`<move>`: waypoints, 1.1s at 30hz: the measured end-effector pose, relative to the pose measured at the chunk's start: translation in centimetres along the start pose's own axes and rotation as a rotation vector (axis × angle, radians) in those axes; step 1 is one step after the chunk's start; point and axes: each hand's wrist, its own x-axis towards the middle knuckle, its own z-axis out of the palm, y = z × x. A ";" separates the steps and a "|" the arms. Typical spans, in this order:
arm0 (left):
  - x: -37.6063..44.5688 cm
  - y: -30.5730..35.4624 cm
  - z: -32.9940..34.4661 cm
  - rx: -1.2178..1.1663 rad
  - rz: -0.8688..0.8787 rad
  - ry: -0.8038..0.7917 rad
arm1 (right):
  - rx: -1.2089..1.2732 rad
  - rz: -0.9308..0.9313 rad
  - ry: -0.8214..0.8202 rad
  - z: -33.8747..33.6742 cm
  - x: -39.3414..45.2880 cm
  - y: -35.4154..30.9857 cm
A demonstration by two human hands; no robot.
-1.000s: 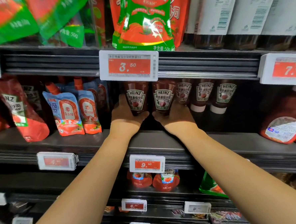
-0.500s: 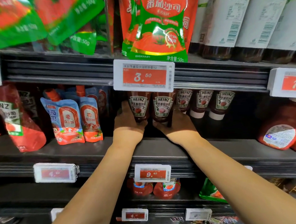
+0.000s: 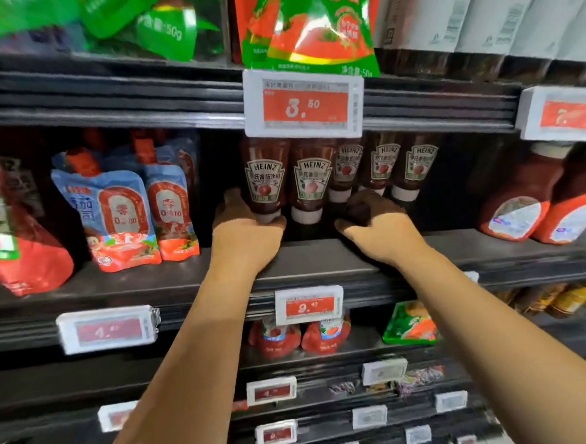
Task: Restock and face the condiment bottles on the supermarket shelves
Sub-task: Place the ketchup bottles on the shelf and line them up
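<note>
Standing on the dark shelf: ketchup bottles.

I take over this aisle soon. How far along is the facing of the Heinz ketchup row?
Partly done. Five Heinz bottles stand cap-down with labels forward. In hand: the left hand grips the leftmost bottle at its cap; the right hand is beside the second bottle, grip unclear. Left: evening the row, since the right three sit farther back.

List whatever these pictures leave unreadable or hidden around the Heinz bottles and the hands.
- Head view: the tops of the Heinz bottles are hidden behind the 3.50 price tag.
- The right hand sits in shadow; whether its fingers grip anything cannot be told.
- The far-right price tag is motion-blurred, its digits unreadable.
- The left hand covers the leftmost bottle's cap.
</note>
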 end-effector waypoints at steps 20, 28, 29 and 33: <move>-10.4 0.3 -1.5 0.321 0.188 0.175 | -0.045 -0.286 0.056 -5.8 -8.5 8.3; -20.1 -2.5 2.0 0.138 0.275 0.410 | 0.283 -0.572 0.282 -4.3 -13.7 15.0; -21.3 -3.7 2.8 0.161 0.226 0.371 | 0.314 -0.564 0.295 -3.6 -14.9 16.1; -25.0 -10.7 6.6 0.199 -0.203 0.007 | 0.349 -0.326 0.058 1.1 -21.0 21.4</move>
